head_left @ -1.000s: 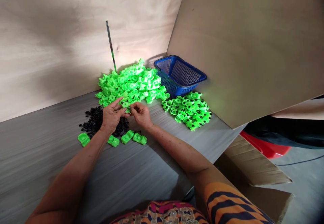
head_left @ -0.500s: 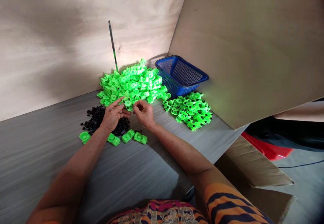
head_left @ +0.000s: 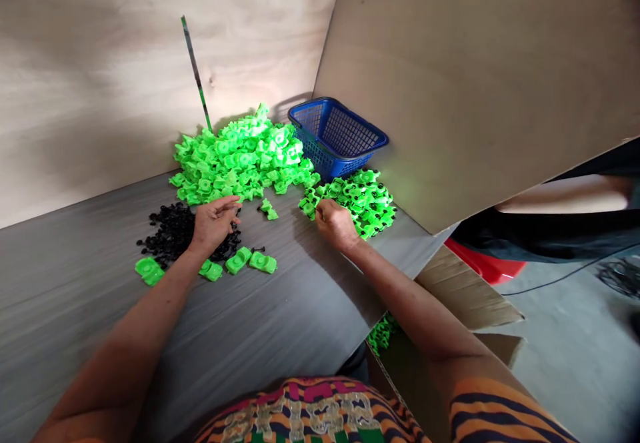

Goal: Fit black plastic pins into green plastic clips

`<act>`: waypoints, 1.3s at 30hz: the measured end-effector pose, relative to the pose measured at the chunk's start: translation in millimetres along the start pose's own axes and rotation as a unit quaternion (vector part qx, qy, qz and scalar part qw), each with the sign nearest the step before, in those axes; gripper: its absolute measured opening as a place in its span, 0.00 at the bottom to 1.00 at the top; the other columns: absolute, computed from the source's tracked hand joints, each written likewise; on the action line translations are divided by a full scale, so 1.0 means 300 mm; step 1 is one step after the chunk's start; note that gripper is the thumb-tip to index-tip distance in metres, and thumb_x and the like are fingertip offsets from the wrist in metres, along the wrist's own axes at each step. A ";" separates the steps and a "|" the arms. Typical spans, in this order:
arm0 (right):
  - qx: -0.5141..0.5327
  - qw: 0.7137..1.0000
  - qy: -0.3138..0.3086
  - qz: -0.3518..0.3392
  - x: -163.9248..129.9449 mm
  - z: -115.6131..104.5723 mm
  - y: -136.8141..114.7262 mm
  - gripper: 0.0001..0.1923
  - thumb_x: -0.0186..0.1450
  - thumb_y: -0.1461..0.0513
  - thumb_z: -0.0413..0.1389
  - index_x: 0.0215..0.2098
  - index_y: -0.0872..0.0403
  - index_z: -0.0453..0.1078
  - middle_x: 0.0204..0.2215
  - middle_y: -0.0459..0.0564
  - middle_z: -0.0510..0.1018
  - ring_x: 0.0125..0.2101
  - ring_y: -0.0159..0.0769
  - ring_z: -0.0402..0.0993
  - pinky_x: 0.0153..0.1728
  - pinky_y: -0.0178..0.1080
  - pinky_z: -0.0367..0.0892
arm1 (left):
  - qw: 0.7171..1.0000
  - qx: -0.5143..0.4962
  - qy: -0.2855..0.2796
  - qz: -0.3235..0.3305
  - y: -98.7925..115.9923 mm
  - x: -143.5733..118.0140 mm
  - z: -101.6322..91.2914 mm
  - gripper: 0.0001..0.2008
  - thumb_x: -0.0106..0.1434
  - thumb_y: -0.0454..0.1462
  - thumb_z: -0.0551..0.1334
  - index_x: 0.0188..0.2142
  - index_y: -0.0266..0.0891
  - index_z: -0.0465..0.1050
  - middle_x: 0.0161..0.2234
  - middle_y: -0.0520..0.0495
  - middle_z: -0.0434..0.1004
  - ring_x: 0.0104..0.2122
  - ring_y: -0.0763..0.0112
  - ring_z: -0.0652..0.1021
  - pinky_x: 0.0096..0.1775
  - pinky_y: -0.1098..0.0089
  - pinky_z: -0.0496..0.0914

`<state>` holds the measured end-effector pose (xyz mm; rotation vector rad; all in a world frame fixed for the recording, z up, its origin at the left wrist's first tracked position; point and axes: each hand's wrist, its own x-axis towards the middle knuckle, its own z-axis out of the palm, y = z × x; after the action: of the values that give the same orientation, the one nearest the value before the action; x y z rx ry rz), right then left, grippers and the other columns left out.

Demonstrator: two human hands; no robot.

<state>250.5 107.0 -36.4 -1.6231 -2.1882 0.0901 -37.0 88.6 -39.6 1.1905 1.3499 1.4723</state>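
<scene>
My left hand [head_left: 214, 221] rests over a heap of small black parts [head_left: 173, 233], fingers loosely apart, with nothing visibly held. My right hand [head_left: 334, 221] has reached to the near edge of a pile of green pieces fitted with black parts [head_left: 363, 196]. Its fingers are curled down against that pile, and I cannot see whether they grip a piece. One loose green piece [head_left: 269, 210] lies on the grey tabletop [head_left: 280, 323] between my hands. A big heap of plain green pieces [head_left: 235, 156] sits behind them.
Several single green pieces [head_left: 239, 261] lie in a row in front of the black heap. A blue mesh basket [head_left: 337, 137] stands in the corner against plywood walls. A thin striped rod [head_left: 196, 73] leans on the back wall. A cardboard box [head_left: 450, 296] with green pieces is at the table's right edge.
My hands were together, working one green piece in front of the big heap. They have separated: the right moved right to the fitted pile, the left dropped toward the black heap. The camera turned slightly right.
</scene>
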 end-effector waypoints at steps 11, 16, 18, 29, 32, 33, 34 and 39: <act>-0.078 0.988 -0.129 -0.041 0.091 0.010 -0.329 0.26 0.73 0.55 0.51 0.67 0.53 0.60 0.55 0.61 0.74 0.55 0.47 0.72 0.50 0.42 0.70 | 0.999 0.043 -0.004 0.011 -0.026 0.010 -0.003 0.14 0.52 0.39 0.67 0.37 0.36 0.82 0.33 0.45 0.84 0.21 0.73 0.77 0.22 0.73 0.70; -0.058 0.982 -0.181 0.000 0.118 0.096 -0.373 0.25 0.72 0.60 0.50 0.67 0.53 0.60 0.55 0.61 0.75 0.49 0.47 0.77 0.47 0.43 0.72 | 0.998 0.056 -0.024 -0.010 -0.027 0.007 0.007 0.14 0.54 0.37 0.67 0.40 0.35 0.82 0.32 0.46 0.83 0.20 0.72 0.76 0.20 0.74 0.68; -0.026 0.985 -0.171 -0.014 0.127 0.127 -0.360 0.24 0.71 0.64 0.49 0.65 0.54 0.63 0.55 0.61 0.76 0.49 0.47 0.77 0.47 0.43 0.72 | 0.997 0.068 -0.031 -0.022 -0.026 0.004 0.012 0.14 0.55 0.36 0.66 0.42 0.35 0.82 0.30 0.47 0.82 0.18 0.73 0.76 0.18 0.75 0.65; 0.301 0.947 0.011 -0.109 0.198 0.225 -0.412 0.25 0.67 0.60 0.58 0.62 0.55 0.66 0.36 0.48 0.78 0.33 0.35 0.73 0.34 0.35 0.70 | 0.995 -0.063 0.050 -0.062 0.062 -0.017 0.015 0.30 0.54 0.44 0.73 0.53 0.30 0.75 0.25 0.49 0.78 0.21 0.70 0.78 0.17 0.76 0.66; 0.284 0.937 0.042 -0.198 0.178 0.215 -0.442 0.27 0.68 0.61 0.57 0.64 0.52 0.64 0.48 0.55 0.78 0.44 0.40 0.75 0.45 0.40 0.72 | 0.987 -0.134 0.046 -0.077 0.082 -0.025 0.026 0.35 0.45 0.45 0.78 0.49 0.30 0.75 0.26 0.50 0.79 0.21 0.72 0.76 0.20 0.74 0.70; 0.280 0.934 0.041 -0.218 0.170 0.212 -0.447 0.28 0.68 0.61 0.57 0.65 0.52 0.63 0.50 0.56 0.77 0.47 0.41 0.74 0.47 0.41 0.72 | 0.985 -0.151 0.046 -0.074 0.085 -0.026 0.028 0.34 0.42 0.45 0.79 0.47 0.30 0.76 0.26 0.51 0.79 0.21 0.73 0.76 0.21 0.74 0.70; 0.281 0.930 0.038 -0.232 0.163 0.210 -0.447 0.29 0.67 0.62 0.57 0.66 0.52 0.61 0.51 0.56 0.77 0.47 0.41 0.74 0.48 0.41 0.72 | 0.983 -0.164 0.048 -0.069 0.086 -0.025 0.028 0.33 0.40 0.44 0.79 0.45 0.31 0.77 0.26 0.51 0.79 0.22 0.73 0.76 0.22 0.75 0.70; 0.323 0.932 0.017 -0.161 0.146 0.215 -0.373 0.18 0.67 0.63 0.55 0.55 0.55 0.69 0.40 0.50 0.78 0.33 0.32 0.71 0.35 0.34 0.67 | 0.981 -0.175 0.053 -0.066 0.086 -0.011 0.017 0.25 0.41 0.42 0.78 0.39 0.34 0.77 0.27 0.52 0.78 0.25 0.70 0.80 0.24 0.74 0.75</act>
<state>115.8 124.1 -50.2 -0.8869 -2.0567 0.6087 -30.2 83.6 -14.4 0.7946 1.1523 1.6140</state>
